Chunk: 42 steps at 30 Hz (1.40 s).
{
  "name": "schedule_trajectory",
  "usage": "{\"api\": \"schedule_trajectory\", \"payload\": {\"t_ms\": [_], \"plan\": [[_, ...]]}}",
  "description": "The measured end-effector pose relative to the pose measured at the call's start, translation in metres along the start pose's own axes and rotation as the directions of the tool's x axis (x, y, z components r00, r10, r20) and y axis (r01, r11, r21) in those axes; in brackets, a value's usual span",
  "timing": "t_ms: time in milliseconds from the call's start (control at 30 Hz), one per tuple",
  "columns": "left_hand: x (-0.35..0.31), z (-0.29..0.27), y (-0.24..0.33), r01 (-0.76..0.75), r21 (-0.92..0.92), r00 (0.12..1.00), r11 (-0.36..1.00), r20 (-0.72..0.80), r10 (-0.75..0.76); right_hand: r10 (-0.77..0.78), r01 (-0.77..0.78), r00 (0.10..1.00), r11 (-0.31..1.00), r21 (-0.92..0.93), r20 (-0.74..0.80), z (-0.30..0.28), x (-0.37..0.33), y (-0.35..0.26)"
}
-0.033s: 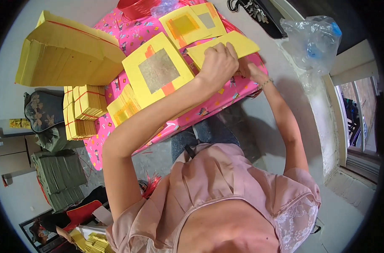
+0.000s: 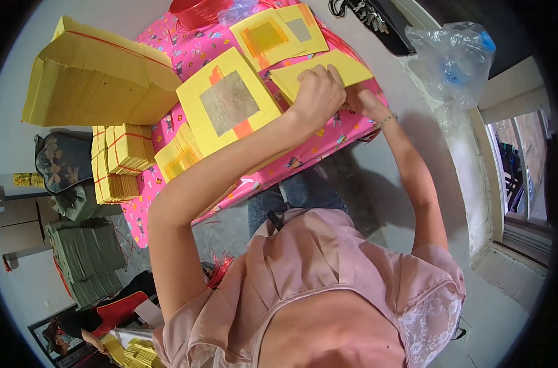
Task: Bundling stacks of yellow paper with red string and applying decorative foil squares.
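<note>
Yellow paper (image 2: 350, 67); plain upper face; straight edges; pointed corner.

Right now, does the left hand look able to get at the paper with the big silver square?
Likely yes: nothing covers the middle of that paper, and the left hand is just beside it, though it holds the yellow sheet, so it may need freeing.

yellow paper sheet (image 2: 354, 69), silver-grey square (image 2: 230, 101) with orange bands (image 2: 242, 128), pink cartoon-print tablecloth (image 2: 196, 46), dusty-pink blouse (image 2: 303, 248)
</note>
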<state>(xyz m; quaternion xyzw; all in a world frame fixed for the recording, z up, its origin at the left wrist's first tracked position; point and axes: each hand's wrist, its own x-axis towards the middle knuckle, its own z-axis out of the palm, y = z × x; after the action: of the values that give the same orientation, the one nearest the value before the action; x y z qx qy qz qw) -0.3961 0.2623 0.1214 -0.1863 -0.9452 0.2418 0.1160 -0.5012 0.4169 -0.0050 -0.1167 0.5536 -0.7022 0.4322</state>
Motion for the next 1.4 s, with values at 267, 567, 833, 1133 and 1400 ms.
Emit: {"api": "schedule_trajectory", "payload": {"t_ms": [267,567,833,1133,1400], "plan": [[0.006,0.041,0.035,-0.114,0.098,0.972,0.989,0.219,0.09,0.031,-0.034,0.999,0.974,0.223,0.015,-0.018,0.0,0.003],[-0.045,-0.02,0.061,0.059,-0.363,0.945,0.93,0.321,0.065,0.043,-0.052,0.997,0.985,-0.162,-0.058,-0.025,0.022,0.02],[-0.07,0.047,0.135,0.311,-0.493,0.948,0.812,0.22,-0.23,-0.005,-0.015,0.994,0.983,-0.184,-0.11,-0.019,0.021,0.015],[-0.066,0.081,0.128,0.461,-0.589,0.88,0.664,0.206,-0.428,-0.178,0.079,0.957,0.92,-0.385,-0.228,-0.025,0.027,0.022],[-0.067,0.089,0.135,0.473,-0.558,0.878,0.682,0.228,-0.422,-0.43,0.059,0.883,0.5,-0.864,-0.189,-0.031,0.03,0.024]]}}
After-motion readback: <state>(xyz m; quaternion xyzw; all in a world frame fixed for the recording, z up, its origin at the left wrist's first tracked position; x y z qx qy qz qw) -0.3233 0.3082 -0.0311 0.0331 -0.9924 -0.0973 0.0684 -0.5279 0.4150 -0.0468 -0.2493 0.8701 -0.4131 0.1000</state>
